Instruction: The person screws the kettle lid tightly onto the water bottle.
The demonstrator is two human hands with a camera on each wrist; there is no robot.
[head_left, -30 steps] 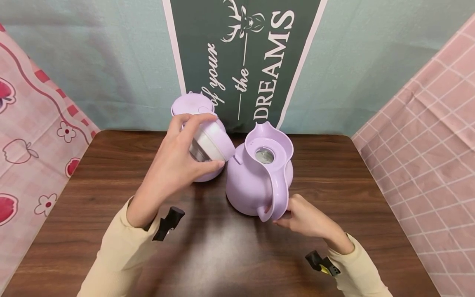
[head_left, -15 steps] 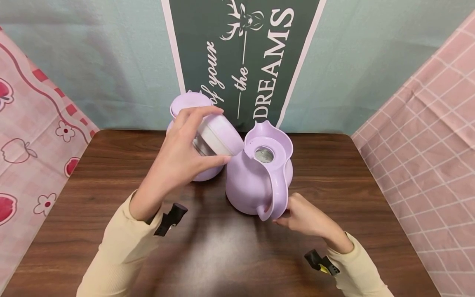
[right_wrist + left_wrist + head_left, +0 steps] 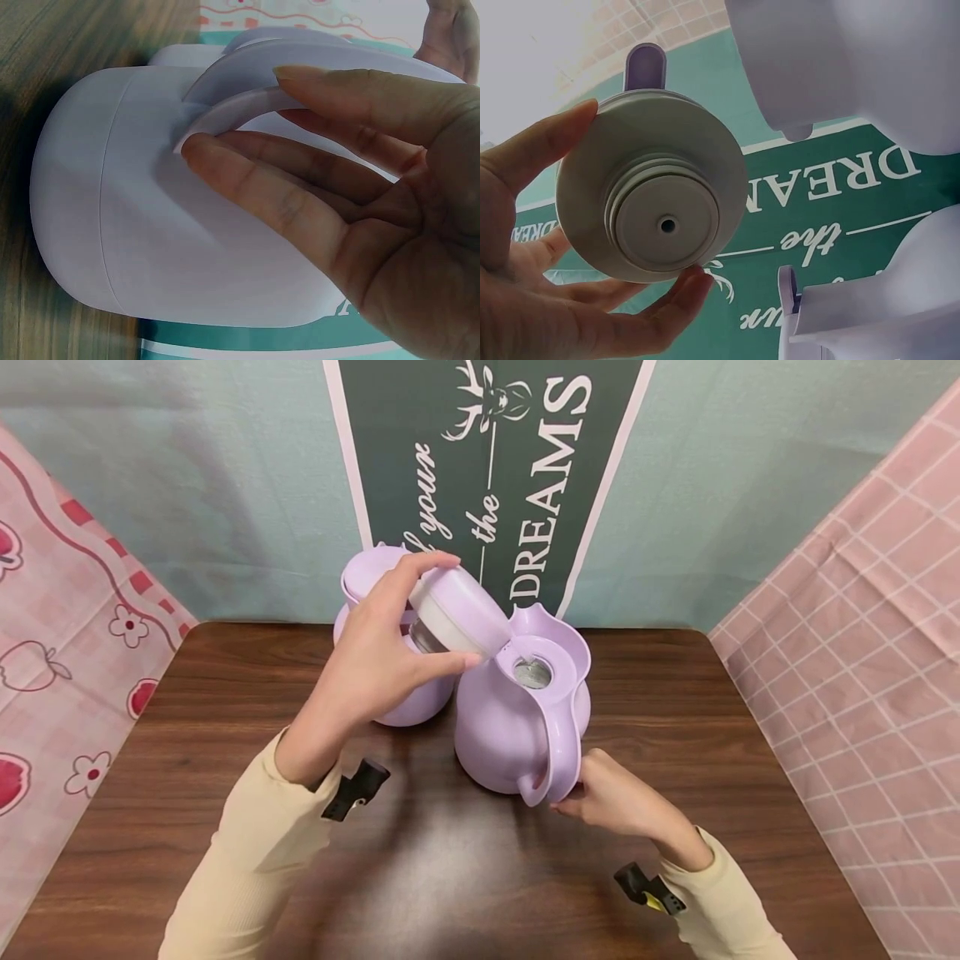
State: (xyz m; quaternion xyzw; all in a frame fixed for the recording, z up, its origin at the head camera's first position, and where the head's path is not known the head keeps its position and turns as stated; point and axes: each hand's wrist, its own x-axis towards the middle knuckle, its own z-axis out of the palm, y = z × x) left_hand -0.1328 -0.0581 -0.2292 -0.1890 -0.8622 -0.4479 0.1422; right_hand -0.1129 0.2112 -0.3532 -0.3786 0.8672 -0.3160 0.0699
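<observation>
In the head view my left hand (image 3: 371, 647) pinches a lilac-and-white jug stopper (image 3: 465, 610) by its edges, thumb on one side and fingers on the other. The stopper is tilted, and its edge overlaps the rim of an uncovered lilac vacuum jug (image 3: 495, 735). The left wrist view shows the stopper's pale underside (image 3: 667, 217), with a ringed plug, a small central hole and a lilac tab on top. My right hand (image 3: 618, 793) grips the jug's handle (image 3: 240, 109) low down, thumb and fingers around it. The jug stands upright, its round mouth (image 3: 533, 673) exposed.
A second lilac jug (image 3: 412, 706), with its lid (image 3: 371, 568) on, stands just left of the first, partly hidden by my left hand. Both stand on a dark wooden table (image 3: 667, 693). A hanging cloth (image 3: 675, 527) backs the table, with pink patterned cloths at both sides.
My left hand has moved the stopper to the right and slightly up, from beside the uncovered jug to its rim, tilting it more. My right hand and the jug stay in place.
</observation>
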